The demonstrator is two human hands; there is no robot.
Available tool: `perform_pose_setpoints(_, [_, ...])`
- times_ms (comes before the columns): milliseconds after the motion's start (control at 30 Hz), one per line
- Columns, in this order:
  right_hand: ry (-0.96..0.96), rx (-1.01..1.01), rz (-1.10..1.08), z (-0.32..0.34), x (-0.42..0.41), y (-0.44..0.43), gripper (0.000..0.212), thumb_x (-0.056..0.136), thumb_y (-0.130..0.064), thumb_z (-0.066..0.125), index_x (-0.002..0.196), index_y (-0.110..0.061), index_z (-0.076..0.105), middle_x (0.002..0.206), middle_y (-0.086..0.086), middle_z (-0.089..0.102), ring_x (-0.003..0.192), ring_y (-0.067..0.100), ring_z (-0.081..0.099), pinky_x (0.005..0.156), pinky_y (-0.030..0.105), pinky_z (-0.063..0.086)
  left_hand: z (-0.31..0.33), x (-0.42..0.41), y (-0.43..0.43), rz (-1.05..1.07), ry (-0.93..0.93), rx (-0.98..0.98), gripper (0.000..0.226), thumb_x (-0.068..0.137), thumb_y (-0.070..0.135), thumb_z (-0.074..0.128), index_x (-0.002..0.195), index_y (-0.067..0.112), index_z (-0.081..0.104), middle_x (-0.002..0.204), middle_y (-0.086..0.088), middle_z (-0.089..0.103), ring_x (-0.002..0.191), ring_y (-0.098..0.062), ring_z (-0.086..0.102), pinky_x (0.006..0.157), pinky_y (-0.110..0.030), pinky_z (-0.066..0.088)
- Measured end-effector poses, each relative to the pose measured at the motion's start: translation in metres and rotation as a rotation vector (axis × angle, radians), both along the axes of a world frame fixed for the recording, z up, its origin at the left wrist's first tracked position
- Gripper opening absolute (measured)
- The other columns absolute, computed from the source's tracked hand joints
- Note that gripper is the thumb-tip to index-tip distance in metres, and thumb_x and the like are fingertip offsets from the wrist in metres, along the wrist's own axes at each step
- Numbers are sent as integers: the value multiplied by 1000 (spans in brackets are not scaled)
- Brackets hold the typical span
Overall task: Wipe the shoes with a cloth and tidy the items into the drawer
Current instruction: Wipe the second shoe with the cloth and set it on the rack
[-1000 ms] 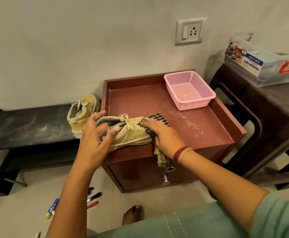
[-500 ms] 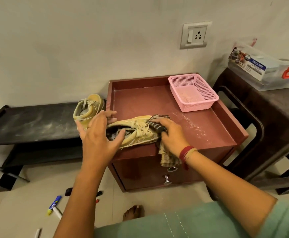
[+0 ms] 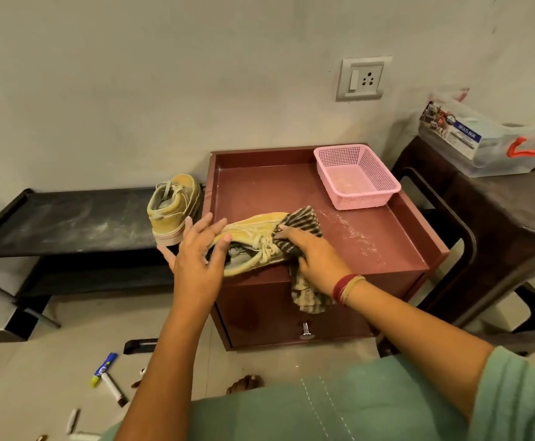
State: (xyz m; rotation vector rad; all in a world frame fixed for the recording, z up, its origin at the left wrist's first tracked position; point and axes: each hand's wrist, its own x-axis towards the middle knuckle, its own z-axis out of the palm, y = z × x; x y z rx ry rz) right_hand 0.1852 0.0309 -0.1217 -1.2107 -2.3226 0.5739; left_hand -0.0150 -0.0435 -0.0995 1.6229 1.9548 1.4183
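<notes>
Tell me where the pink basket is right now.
The pink plastic mesh basket sits at the back right corner of the reddish-brown cabinet top, beyond the striped cloth and below the wall socket.

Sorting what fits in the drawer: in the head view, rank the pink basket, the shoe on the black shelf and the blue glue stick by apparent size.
1. pink basket
2. shoe on the black shelf
3. blue glue stick, clearly smallest

The striped cloth (image 3: 301, 226) has slid up over the shoe's (image 3: 253, 241) toe; the left hand (image 3: 197, 259) has opened, fingers (image 3: 218, 227) spread.
</notes>
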Motion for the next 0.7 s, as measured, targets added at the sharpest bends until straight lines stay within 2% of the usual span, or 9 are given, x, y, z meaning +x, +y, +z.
perform_pose_setpoints(33, [-61,25,-30,1,6,4,61,78,10,44,128,-25,52,147,-5,38,133,19,38,110,34,31,0,1,-3,1,-12,-6,36,94,49,44,122,33,62,143,9,46,144,-9,18,106,-43,-23])
perform_pose_setpoints(100, [-106,50,-129,0,12,10,60,81,7,45,132,-24,51,150,-5,32,138,20,30,111,33,26,0,3,-7,-9,-61,-11,38,92,56,36,118,42,59,144,12,44,145,-8,14,106,-46,-24])
perform_pose_setpoints(167, [15,20,-226,0,7,9,63,78,11,44,130,-24,54,148,-1,37,136,21,33,112,31,25,1,4,-8,-13,-109,-35,32,91,54,37,118,49,54,146,10,41,146,-13,16,108,-52,-20])
perform_pose_setpoints(233, [127,-12,-186,-3,1,1,64,74,16,42,124,-21,59,143,1,44,134,19,38,113,26,24,-1,4,-7,37,-130,-75,38,93,51,44,131,47,46,150,6,35,144,-18,20,110,-57,-14])
perform_pose_setpoints(333, [4,21,-39,-9,3,-4,64,78,13,42,130,-22,53,147,-5,38,137,23,33,115,34,25,0,2,-7,170,-151,-190,58,92,47,53,145,33,32,151,0,32,141,-23,26,112,-58,-9])
perform_pose_setpoints(400, [-98,38,-127,-8,13,6,64,82,9,41,136,-26,46,151,-6,30,141,27,25,116,35,19,1,2,-8,221,-158,-248,59,89,53,54,140,30,37,145,-2,40,137,-26,33,112,-59,-8])
perform_pose_setpoints(467, [-86,26,-191,-6,14,8,64,83,8,40,137,-27,45,152,-5,29,141,27,23,115,32,14,2,2,-9,257,-164,-280,58,85,58,55,135,29,43,139,-3,46,133,-27,38,112,-60,-7])
perform_pose_setpoints(600, [-81,41,-4,-7,9,-2,67,77,12,43,134,-23,50,150,-7,32,139,23,29,115,37,24,1,-1,-11,288,-168,-263,60,80,65,58,126,28,46,130,-2,54,127,-27,44,113,-62,-4])
perform_pose_setpoints(700, [-111,44,-159,-8,15,11,67,82,10,41,137,-28,45,152,-7,28,142,25,22,117,37,18,0,0,-11,272,-127,-193,70,70,74,58,119,26,45,123,-2,57,122,-27,49,112,-64,-1])
